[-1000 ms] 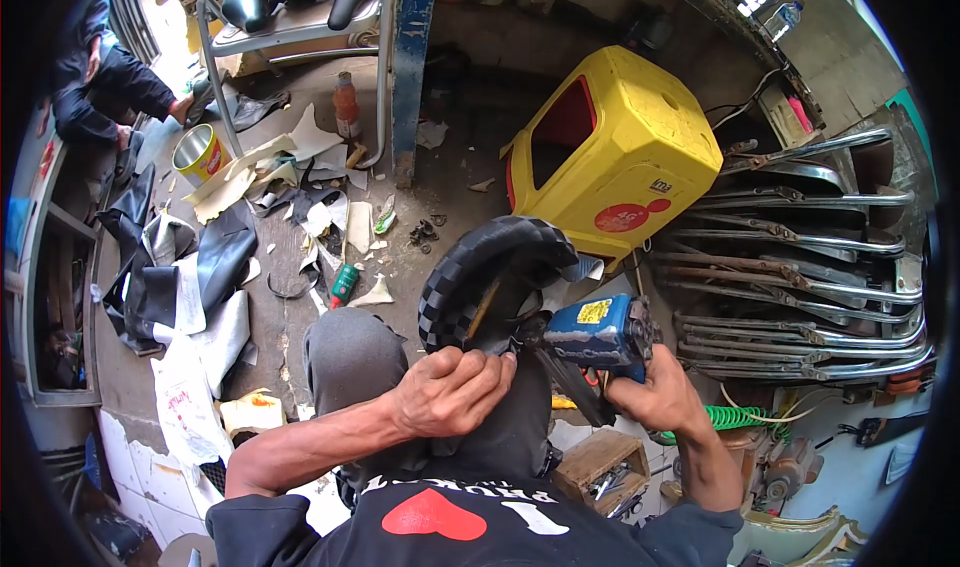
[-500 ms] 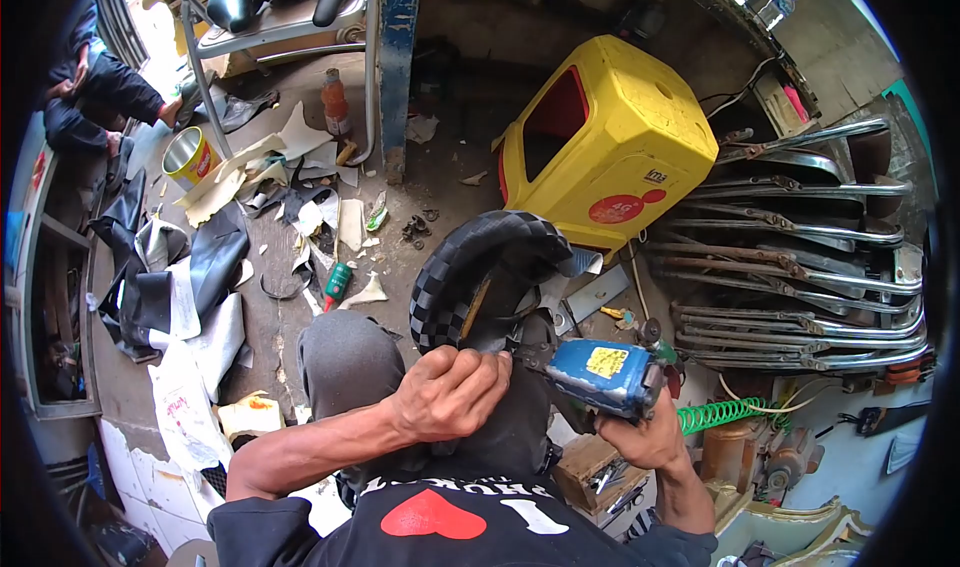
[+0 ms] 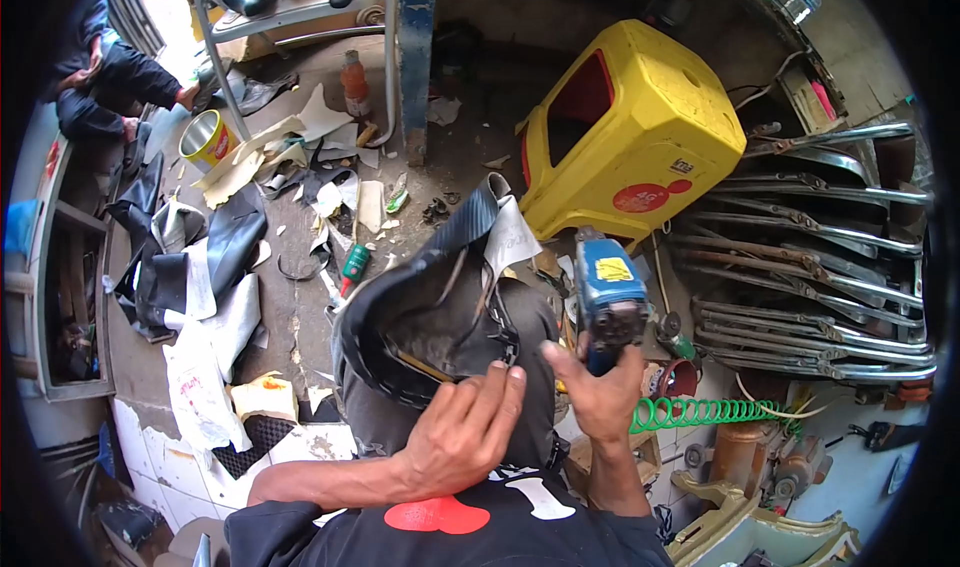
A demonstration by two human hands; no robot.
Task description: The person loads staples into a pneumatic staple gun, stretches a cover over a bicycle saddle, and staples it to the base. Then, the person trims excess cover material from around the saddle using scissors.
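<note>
A motorcycle seat (image 3: pixel 372 312) lies across my lap with its hollow dark underside facing up. Black cover material wraps its rim, and a pale flap of cover (image 3: pixel 510 239) hangs loose at the far end. At the near edge, the fingertips of my left hand (image 3: pixel 462 425) pinch the cover's rim. My right hand (image 3: pixel 605 395) grips a blue pneumatic staple gun (image 3: pixel 610 279) with a yellow label, held upright to the right of the seat and apart from it. From the tool's side trails a coiled green air hose (image 3: pixel 700 414).
A yellow plastic stool (image 3: pixel 640 117) lies tipped ahead. Stacked chrome chair frames (image 3: pixel 810 257) fill the right. Fabric scraps (image 3: pixel 215 237), a green bottle (image 3: pixel 354 265) and a yellow can (image 3: pixel 207 141) litter the left floor. Another person (image 3: pixel 110 72) sits at far left.
The seat has tipped so its checkered outer side turned away and its underside shows. The staple gun has swung away from the rim to point forward. My left hand has shifted slightly along the near edge.
</note>
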